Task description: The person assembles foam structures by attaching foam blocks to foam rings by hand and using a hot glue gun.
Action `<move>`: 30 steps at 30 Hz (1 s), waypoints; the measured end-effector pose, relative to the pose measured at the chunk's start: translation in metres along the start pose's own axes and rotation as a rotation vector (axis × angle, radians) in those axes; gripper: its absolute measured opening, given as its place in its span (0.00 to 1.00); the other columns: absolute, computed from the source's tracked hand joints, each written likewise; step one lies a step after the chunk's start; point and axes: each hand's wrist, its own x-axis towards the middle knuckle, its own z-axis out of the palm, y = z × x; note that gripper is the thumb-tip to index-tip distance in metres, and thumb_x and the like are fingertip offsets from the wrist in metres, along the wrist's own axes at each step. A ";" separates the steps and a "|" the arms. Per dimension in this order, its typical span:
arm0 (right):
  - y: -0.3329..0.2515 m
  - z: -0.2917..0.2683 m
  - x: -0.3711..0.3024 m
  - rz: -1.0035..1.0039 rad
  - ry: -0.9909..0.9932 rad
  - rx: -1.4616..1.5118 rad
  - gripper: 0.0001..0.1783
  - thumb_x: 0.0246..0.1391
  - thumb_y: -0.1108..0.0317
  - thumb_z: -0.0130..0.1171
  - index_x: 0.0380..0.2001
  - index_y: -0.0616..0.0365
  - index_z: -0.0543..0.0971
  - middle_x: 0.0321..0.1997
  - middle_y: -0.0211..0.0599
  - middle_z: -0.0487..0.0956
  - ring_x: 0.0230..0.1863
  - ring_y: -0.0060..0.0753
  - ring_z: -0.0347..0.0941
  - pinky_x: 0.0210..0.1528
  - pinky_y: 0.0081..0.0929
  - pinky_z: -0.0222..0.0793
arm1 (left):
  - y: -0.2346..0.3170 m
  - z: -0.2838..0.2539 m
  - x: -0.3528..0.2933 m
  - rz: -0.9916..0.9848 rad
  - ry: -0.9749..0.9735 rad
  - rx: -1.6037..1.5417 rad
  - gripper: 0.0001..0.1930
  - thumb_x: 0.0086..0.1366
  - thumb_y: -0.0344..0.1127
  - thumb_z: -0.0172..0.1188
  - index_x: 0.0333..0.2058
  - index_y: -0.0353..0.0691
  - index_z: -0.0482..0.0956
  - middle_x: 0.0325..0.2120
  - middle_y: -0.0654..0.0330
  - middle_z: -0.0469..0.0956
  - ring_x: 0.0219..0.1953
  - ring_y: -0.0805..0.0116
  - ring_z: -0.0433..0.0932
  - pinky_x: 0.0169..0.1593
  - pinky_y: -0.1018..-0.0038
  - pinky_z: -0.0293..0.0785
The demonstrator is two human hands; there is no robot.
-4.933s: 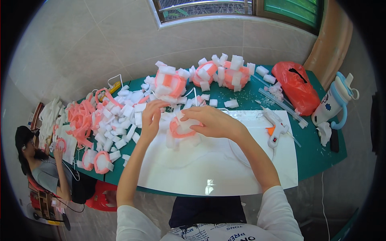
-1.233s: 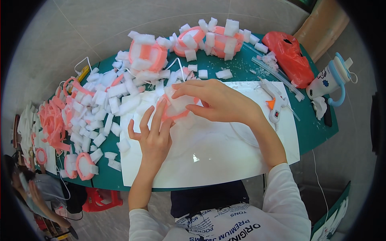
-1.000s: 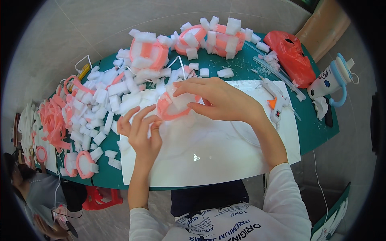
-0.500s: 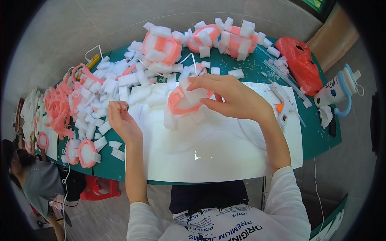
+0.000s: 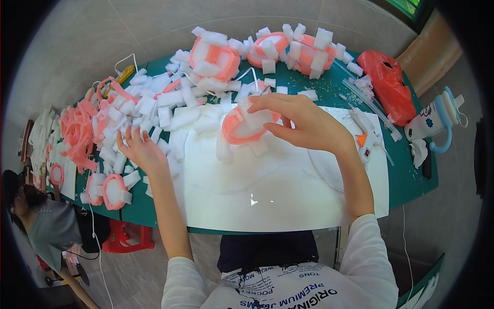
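Note:
A pink oval foam ring with white foam blocks around it rests on the white sheet. My right hand curves over its right side, thumb and fingers bent around a white foam block on the ring; the fingertips partly hide their contact. My left hand has its fingers spread at the near edge of a heap of loose white foam blocks, holding nothing that I can see. Just below that hand lie two small pink rings with white blocks attached.
Larger pink-and-white foam pieces line the far edge of the green table. A glue gun with a cord lies right, near clear sticks, a red bag and a white tumbler. Pink strips are heaped left.
My left hand has moved left toward the foam heap, its fingers spreading apart. My right hand stays at the pink ring. The whole view has shifted slightly.

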 end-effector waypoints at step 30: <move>-0.001 -0.002 0.002 0.037 0.003 -0.060 0.19 0.42 0.74 0.60 0.41 0.53 0.75 0.47 0.31 0.76 0.20 0.27 0.64 0.23 0.21 0.60 | -0.010 0.012 -0.047 0.145 -1.390 0.645 0.36 0.29 0.42 0.71 0.44 0.42 0.73 0.38 0.60 0.74 0.45 0.61 0.68 0.51 0.67 0.60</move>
